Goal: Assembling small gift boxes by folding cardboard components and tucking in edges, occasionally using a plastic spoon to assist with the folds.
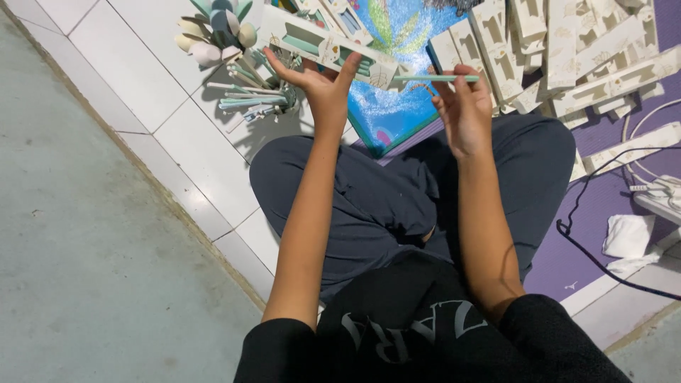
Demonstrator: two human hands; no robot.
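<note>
Above the lap, left hand (323, 85) grips a cardboard sleeve (333, 46); right hand (461, 106) pinches what looks like a green stick (433, 78); keep it level.

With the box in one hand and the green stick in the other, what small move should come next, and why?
Probably bring the green stick leftward into the window of the box. The left hand holds the long cream box up with its cut-out window facing the person, and similar green pieces seem to lie inside already. The right hand pinches the stick level, its tip pointing at the box end.
</note>
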